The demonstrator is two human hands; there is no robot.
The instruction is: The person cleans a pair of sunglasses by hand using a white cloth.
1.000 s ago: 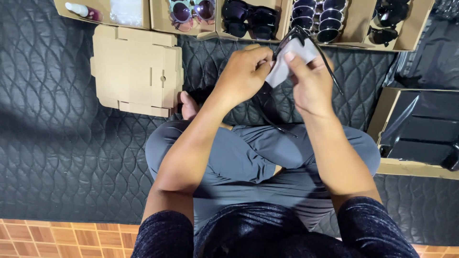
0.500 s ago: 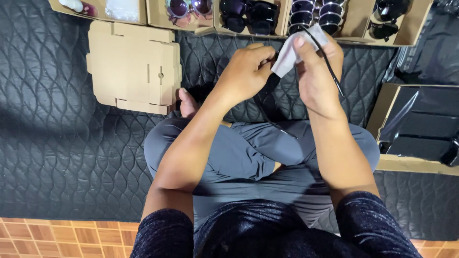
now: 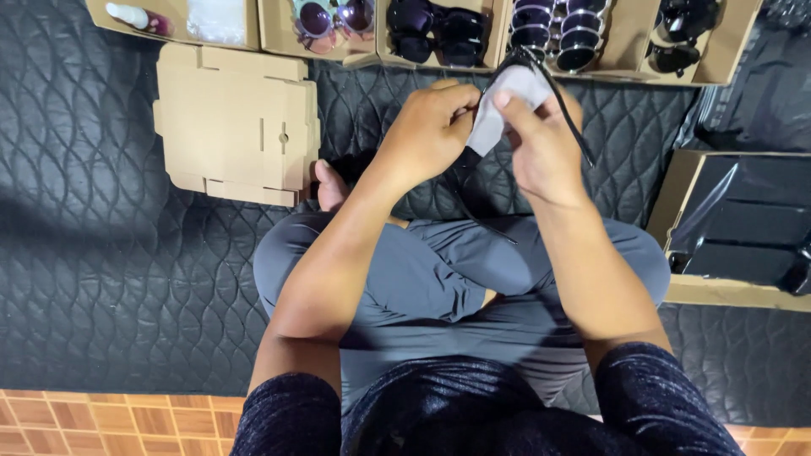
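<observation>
Left of your left hand lay a flat cardboard sheet on the black quilted mat. That hand gripped the black sunglasses — your right hand pinched a grey cloth over them; open boxes sat right.

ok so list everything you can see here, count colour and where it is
sunglasses in hand: one pair, black frame, held up between both hands
cleaning cloth: one, pale grey, pressed on the held pair
cardboard trays: a row, brown, along the top edge
sunglasses in trays: several pairs, mostly dark, one pinkish
small bottle: one, white, top left tray
flat folded box: one, brown, on the mat at left
open box: one, brown, with black wrapped items, at right
quilted mat: one, black, under everything
tiled floor: orange-brown, bottom edge
left hand: grips the frame
right hand: holds the cloth
</observation>
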